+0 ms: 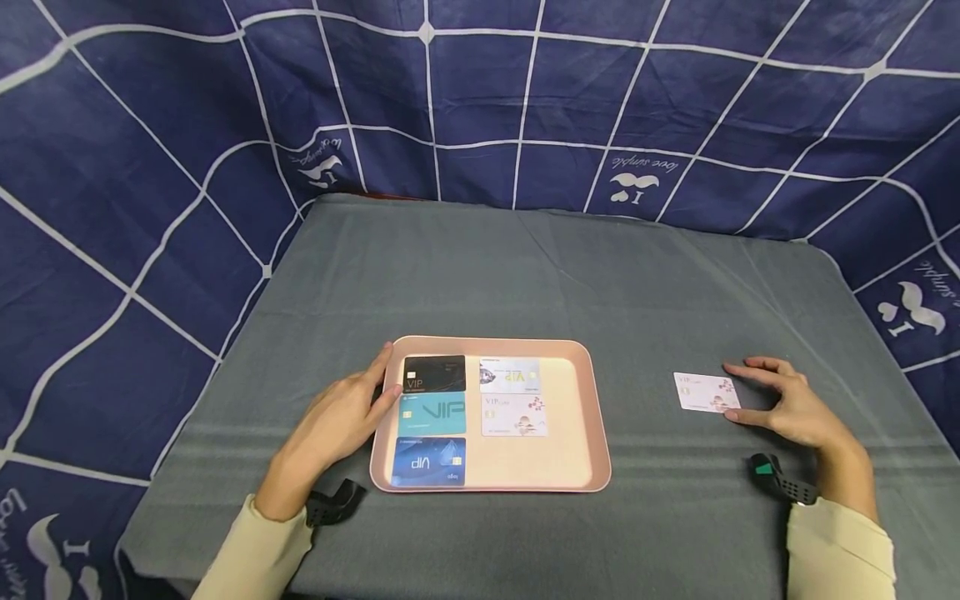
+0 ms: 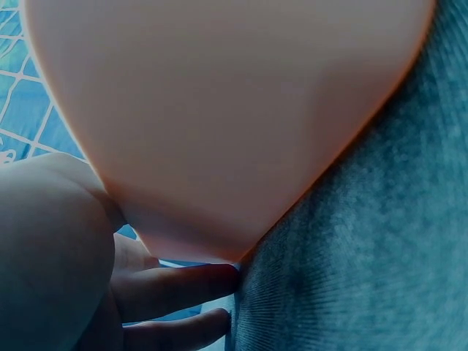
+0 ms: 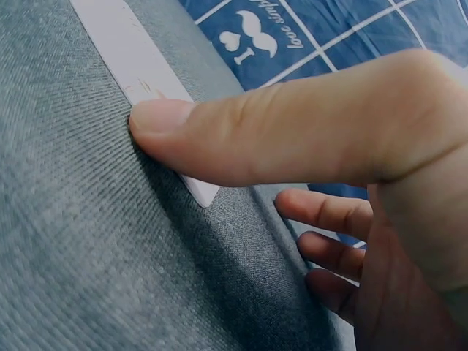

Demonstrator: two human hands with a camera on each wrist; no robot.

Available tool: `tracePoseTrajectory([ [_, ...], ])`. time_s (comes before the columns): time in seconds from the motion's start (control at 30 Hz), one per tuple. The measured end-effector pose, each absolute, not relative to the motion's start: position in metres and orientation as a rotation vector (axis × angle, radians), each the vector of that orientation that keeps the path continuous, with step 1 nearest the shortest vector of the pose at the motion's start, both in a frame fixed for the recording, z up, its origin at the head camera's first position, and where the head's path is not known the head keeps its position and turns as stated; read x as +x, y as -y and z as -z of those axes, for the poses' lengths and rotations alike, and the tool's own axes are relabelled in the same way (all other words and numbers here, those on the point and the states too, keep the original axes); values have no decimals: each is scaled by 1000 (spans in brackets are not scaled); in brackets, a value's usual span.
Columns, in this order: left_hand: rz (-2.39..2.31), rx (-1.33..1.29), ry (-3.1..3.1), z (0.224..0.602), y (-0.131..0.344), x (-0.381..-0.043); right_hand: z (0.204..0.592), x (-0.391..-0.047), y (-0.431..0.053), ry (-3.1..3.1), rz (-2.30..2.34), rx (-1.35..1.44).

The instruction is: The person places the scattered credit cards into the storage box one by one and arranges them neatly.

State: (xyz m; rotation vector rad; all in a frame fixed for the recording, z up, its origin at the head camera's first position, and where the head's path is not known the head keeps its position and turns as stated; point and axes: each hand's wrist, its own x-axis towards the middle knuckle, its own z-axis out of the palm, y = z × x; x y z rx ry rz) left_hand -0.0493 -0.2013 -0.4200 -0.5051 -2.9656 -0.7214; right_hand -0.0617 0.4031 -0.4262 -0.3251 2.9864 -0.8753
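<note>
In the head view a pink tray (image 1: 592, 417) lies on the grey cloth. My left hand (image 1: 330, 421) holds its left rim, thumb over the edge and fingers along the outer wall (image 2: 241, 110). In the tray lie a black card (image 1: 442, 371), a teal card (image 1: 427, 425), a blue card (image 1: 423, 475), a silver-white card (image 1: 510, 379) and a pink floral card (image 1: 502, 412). Off to the right, another pink floral VIP card (image 1: 701, 392) lies on the cloth. My right hand (image 1: 798, 408) touches its lower right corner with the thumb; the index finger is by the upper corner.
Grey cloth (image 1: 450, 275) covers the table. A dark blue curtain with white grid lines (image 1: 480, 92) hangs behind it and along both sides. Black wrist straps (image 1: 795, 490) show below the hands.
</note>
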Motion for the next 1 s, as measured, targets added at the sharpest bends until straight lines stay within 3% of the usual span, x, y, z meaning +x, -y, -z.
tracePoseTrajectory([
  [1.0, 730, -513, 2968, 420, 201, -50, 421, -62, -396, -3010, 880, -278],
])
